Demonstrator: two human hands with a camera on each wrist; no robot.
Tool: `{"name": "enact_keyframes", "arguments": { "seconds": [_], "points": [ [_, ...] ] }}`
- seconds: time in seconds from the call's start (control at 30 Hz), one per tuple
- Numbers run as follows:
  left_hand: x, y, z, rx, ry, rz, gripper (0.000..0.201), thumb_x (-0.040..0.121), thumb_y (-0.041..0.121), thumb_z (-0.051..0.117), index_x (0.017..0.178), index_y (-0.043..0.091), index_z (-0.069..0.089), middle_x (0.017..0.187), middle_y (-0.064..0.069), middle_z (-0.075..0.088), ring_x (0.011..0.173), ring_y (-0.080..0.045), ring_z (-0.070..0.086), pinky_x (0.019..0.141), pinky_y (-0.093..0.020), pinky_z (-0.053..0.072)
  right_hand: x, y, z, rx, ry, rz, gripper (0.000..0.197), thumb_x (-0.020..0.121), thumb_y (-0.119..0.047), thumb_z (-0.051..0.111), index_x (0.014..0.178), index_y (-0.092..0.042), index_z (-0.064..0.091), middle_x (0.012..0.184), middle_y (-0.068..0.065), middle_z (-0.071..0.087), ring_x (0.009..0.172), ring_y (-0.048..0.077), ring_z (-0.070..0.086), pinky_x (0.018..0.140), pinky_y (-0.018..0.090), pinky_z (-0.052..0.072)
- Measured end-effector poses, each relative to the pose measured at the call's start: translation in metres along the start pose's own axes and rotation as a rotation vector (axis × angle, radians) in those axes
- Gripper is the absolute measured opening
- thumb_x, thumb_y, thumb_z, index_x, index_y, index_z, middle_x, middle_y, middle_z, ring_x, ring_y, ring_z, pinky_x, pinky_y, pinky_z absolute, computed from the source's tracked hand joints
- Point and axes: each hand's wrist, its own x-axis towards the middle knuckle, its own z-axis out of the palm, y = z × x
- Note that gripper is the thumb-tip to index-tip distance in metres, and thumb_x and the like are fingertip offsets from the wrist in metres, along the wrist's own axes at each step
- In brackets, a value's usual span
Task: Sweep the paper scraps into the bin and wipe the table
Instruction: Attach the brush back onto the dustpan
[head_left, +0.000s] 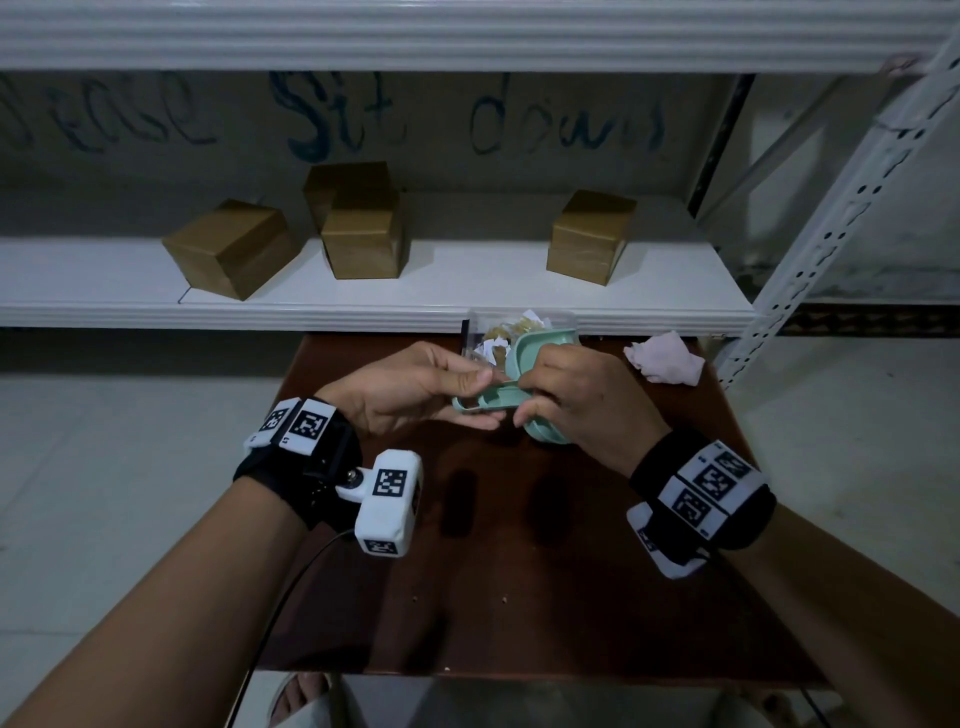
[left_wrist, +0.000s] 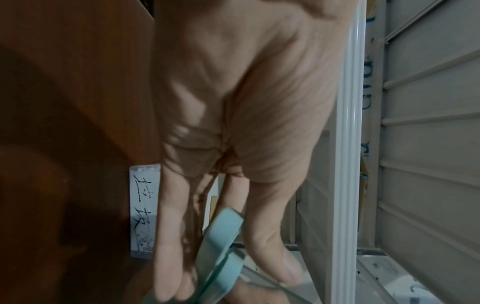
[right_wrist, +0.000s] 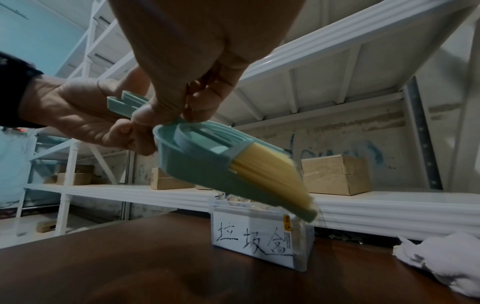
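Note:
A teal dustpan with a yellow-bristled brush nested in it hangs tilted, mouth down, over a clear bin at the table's far edge. Paper scraps lie inside the bin. My left hand pinches the end of the teal handle. My right hand grips the same handle close to the pan. A crumpled white cloth lies right of the bin.
The brown table shows a few tiny crumbs near its middle. A white shelf runs just behind the bin and carries several cardboard boxes. A perforated white upright stands at the right.

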Motion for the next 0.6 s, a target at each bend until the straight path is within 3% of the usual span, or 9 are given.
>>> {"name": "enact_keyframes", "arguments": {
  "seconds": [0.1, 0.23, 0.33, 0.43, 0.6],
  "points": [
    [0.001, -0.002, 0.0, 0.054, -0.013, -0.014, 0.063, 0.075, 0.013, 0.078, 0.128, -0.015, 0.06, 0.118, -0.034, 0.068, 0.103, -0.035, 0.071, 0.091, -0.037, 0.061, -0.001, -0.006, 0.002, -0.02, -0.018, -0.058, 0.038, 0.09, -0.046, 0.062, 0.088, -0.011, 0.074, 0.083, 0.001, 0.062, 0.078, 0.021, 0.06, 0.068, 0.043, 0.052],
    [0.001, -0.003, 0.001, 0.113, 0.004, -0.034, 0.046, 0.081, 0.0, 0.074, 0.123, -0.016, 0.063, 0.108, -0.03, 0.073, 0.093, -0.029, 0.075, 0.085, -0.032, 0.062, -0.004, -0.012, 0.005, -0.006, 0.011, -0.083, 0.03, 0.088, -0.037, 0.074, 0.098, -0.009, 0.076, 0.084, 0.004, 0.063, 0.079, 0.024, 0.062, 0.069, 0.041, 0.055],
    [0.0, -0.003, 0.004, 0.123, 0.04, -0.03, 0.037, 0.086, -0.011, 0.066, 0.122, -0.02, 0.062, 0.108, -0.033, 0.071, 0.086, -0.027, 0.075, 0.077, -0.029, 0.063, -0.004, -0.014, 0.007, 0.055, 0.067, -0.023, 0.032, 0.084, -0.038, 0.079, 0.091, -0.008, 0.075, 0.082, 0.004, 0.064, 0.076, 0.025, 0.063, 0.067, 0.041, 0.055],
    [0.001, -0.005, 0.007, 0.107, 0.064, -0.016, 0.033, 0.09, -0.016, 0.058, 0.122, -0.024, 0.059, 0.116, -0.042, 0.064, 0.089, -0.031, 0.074, 0.083, -0.035, 0.064, -0.002, -0.015, 0.008, 0.091, 0.122, 0.015, 0.034, 0.079, -0.041, 0.079, 0.082, -0.007, 0.074, 0.079, 0.003, 0.065, 0.072, 0.024, 0.063, 0.063, 0.038, 0.055],
    [0.003, -0.006, 0.009, 0.099, 0.103, -0.004, 0.033, 0.09, -0.013, 0.06, 0.121, -0.024, 0.06, 0.11, -0.035, 0.07, 0.091, -0.031, 0.074, 0.083, -0.033, 0.063, -0.001, -0.016, 0.008, 0.07, 0.148, 0.025, 0.035, 0.078, -0.04, 0.082, 0.078, -0.007, 0.071, 0.075, 0.003, 0.063, 0.068, 0.024, 0.062, 0.059, 0.037, 0.054]
  ]
}}
